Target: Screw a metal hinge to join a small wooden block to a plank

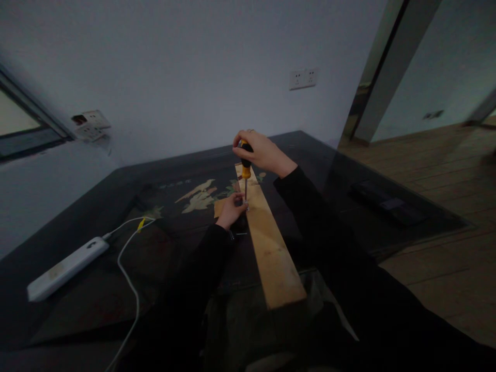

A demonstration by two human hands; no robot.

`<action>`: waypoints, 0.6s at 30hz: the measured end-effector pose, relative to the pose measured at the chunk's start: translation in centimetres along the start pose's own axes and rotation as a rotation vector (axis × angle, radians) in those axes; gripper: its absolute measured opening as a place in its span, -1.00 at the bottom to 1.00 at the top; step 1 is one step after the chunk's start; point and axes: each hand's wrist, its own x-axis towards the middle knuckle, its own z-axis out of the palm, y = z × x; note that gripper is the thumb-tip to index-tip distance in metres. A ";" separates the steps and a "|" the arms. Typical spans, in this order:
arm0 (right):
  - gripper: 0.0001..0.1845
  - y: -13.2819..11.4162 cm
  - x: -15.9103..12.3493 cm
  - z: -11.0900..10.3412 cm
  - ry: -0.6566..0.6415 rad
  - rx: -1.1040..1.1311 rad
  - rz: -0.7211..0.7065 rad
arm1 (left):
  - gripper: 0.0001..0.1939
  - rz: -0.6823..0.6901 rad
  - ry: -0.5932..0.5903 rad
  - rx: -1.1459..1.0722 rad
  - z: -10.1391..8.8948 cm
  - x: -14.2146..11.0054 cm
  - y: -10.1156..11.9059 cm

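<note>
One screwdriver (246, 173): held almost upright over the board, black-and-yellow handle uppermost, shaft pointed down at the wood.

Right hand (263, 150): wrapped around the handle from above, fingers curled and grasping it firmly (a ring is glimpsed on one of them).

Left hand (231, 209): placed low beside the shaft, thumb and fingers brought close about its lower end; whether shaft or a tiny shiny fitting is pinched cannot be told.

Long board (273, 253): laid lengthwise beneath the tool, its near end directed at the wearer's body.

Small wood piece (219, 207): seen just left of the board, partly covered by the left hand.

Loose screws (241, 234): scattered on the dark surface, just below the left wrist.

Table (329, 160): decorated with a pale bird and flowers, set near the wall (186, 77).

Power strip (67, 268): laid well off to the left, trailed by a white cable (132, 284) marked with a yellow tag (141, 225).

Double socket (303, 79): mounted on the wall beyond.
</note>
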 end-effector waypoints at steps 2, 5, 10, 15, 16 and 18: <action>-0.81 0.0 0.0 -0.5 -0.070 0.085 -0.046 | -0.62 -0.025 0.001 -0.004 0.0 0.0 0.1; -0.73 -0.1 -0.2 -1.2 -0.133 0.163 -0.052 | -0.58 -0.062 -0.011 -0.055 0.1 -0.2 0.3; -0.91 -0.3 -0.2 -0.6 0.014 -0.022 0.018 | -0.48 -0.092 -0.033 -0.130 0.2 -0.3 0.5; -0.79 -0.1 -0.1 0.3 0.094 -0.111 0.077 | -0.48 -0.087 -0.019 -0.138 0.3 -0.4 0.6; -0.80 0.0 -0.1 0.2 0.076 -0.094 0.061 | -0.49 -0.085 -0.012 -0.127 0.3 -0.5 0.7; -0.84 0.1 -0.1 -0.4 0.022 -0.043 0.023 | -0.51 -0.087 0.005 -0.092 0.3 -0.6 0.8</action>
